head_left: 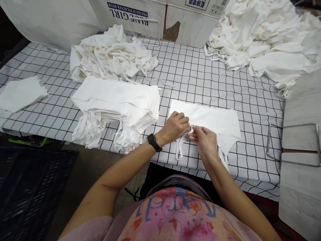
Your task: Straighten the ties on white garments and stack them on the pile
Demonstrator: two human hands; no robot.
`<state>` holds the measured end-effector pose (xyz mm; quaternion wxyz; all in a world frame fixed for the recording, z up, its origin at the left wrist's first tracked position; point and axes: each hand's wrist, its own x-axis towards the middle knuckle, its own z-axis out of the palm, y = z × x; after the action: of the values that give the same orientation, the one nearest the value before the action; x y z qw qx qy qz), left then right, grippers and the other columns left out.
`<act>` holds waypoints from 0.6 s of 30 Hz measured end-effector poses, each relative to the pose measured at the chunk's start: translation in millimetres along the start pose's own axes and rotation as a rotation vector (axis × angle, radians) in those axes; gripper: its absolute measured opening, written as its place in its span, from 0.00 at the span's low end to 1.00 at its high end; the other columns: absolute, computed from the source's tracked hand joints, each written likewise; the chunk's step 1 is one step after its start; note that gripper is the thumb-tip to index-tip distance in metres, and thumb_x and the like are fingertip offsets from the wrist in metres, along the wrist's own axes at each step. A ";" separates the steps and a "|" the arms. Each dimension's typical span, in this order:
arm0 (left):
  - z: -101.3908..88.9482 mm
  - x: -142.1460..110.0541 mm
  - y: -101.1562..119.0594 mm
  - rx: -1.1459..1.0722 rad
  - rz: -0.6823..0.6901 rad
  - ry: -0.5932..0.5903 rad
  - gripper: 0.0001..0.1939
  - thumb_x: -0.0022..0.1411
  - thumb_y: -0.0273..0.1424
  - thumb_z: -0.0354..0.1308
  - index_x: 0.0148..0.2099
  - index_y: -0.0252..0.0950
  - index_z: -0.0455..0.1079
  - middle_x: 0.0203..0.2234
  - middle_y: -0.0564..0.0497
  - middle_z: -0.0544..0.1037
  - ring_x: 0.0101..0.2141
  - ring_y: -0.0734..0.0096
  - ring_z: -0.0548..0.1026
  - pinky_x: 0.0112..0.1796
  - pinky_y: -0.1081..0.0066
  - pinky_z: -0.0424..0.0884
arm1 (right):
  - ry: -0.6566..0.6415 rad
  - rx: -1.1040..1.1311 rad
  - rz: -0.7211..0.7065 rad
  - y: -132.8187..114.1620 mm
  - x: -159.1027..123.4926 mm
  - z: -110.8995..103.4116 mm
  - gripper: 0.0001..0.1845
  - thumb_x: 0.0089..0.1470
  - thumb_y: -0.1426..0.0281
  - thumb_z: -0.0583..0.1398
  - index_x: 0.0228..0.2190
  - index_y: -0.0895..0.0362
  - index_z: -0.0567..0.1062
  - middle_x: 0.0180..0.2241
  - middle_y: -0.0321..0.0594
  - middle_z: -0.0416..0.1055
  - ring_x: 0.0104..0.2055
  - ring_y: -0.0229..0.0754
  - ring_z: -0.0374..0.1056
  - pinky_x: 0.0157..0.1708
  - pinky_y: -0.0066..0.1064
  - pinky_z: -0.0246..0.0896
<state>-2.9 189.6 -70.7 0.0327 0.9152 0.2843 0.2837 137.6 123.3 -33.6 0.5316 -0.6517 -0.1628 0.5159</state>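
A flat white cloth piece [213, 118] with straps lies on the checked tablecloth [200, 80] near the front edge. My left hand [174, 127] and my right hand [205, 140] meet over its near edge. Both hands are closed in a pinch on a thin white strap [191, 129] of that piece. Another strap loop [179, 150] hangs over the table edge below my hands. A black watch [153, 142] sits on my left wrist.
A neat stack of white cloth pieces [117, 100] lies left of my hands, a loose heap [110, 55] behind it. A big white pile [265, 36] fills the back right. Cardboard boxes [160, 16] stand at the back. A metal frame [293, 144] sits at the right.
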 end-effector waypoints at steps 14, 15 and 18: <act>-0.6 1.5 1.4 0.103 0.089 -0.003 0.18 0.73 0.20 0.50 0.29 0.33 0.70 0.29 0.49 0.76 0.36 0.67 0.69 0.41 0.64 0.64 | -0.002 -0.067 -0.014 0.6 0.4 3.1 0.08 0.45 0.71 0.69 0.21 0.60 0.76 0.19 0.36 0.73 0.21 0.36 0.74 0.24 0.21 0.73; -0.3 1.6 1.4 0.104 0.094 -0.002 0.18 0.72 0.19 0.50 0.29 0.33 0.70 0.29 0.49 0.76 0.36 0.67 0.69 0.41 0.64 0.64 | -0.009 -0.082 -0.016 1.5 0.7 3.1 0.08 0.45 0.71 0.69 0.22 0.59 0.76 0.19 0.37 0.74 0.21 0.36 0.74 0.24 0.22 0.73; 0.1 1.7 1.7 0.095 0.096 -0.012 0.19 0.72 0.17 0.48 0.28 0.34 0.69 0.28 0.49 0.75 0.36 0.66 0.68 0.40 0.64 0.65 | -0.017 -0.096 -0.017 2.7 1.5 3.8 0.08 0.44 0.70 0.69 0.22 0.59 0.76 0.18 0.37 0.74 0.20 0.35 0.73 0.25 0.22 0.73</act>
<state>-0.8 189.1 -69.5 -0.0226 0.9300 0.2533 0.2656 134.1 125.4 -36.3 0.5027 -0.6705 -0.1976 0.5086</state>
